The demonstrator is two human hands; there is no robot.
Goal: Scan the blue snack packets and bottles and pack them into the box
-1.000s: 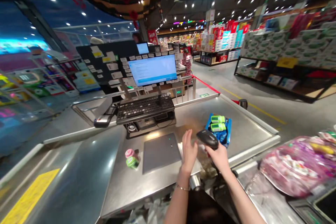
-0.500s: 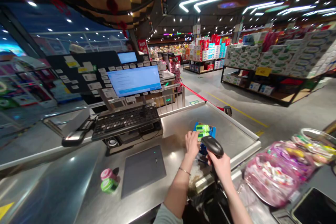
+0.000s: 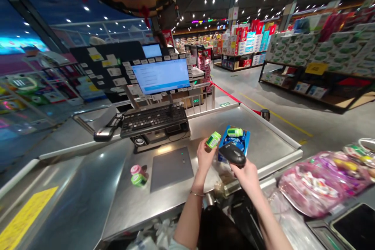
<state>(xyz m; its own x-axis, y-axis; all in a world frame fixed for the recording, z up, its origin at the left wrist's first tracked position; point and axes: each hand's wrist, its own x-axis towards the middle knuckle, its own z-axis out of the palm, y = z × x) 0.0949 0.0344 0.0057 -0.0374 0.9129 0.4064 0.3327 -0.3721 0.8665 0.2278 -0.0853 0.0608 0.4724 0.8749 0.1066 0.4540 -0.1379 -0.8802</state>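
Note:
My left hand (image 3: 204, 157) is raised over the steel checkout counter (image 3: 263, 140) and pinches a small green bottle (image 3: 213, 140) at its fingertips. My right hand (image 3: 246, 172) grips a black handheld barcode scanner (image 3: 232, 153), whose head sits just right of the bottle. Behind both lies a blue package (image 3: 241, 142) with a second green bottle (image 3: 234, 132) resting on top of it.
A flat grey scanner plate (image 3: 171, 168) lies left of my hands, with a pink and a green small container (image 3: 137, 175) beside it. A black keyboard (image 3: 154, 119) and lit monitor (image 3: 160, 76) stand behind. Pink-bagged goods (image 3: 319, 181) lie at right. Store shelves fill the background.
My left hand has reached to the blue package, taken one green bottle off it and lifted it beside the scanner. My right hand has kept holding the scanner.

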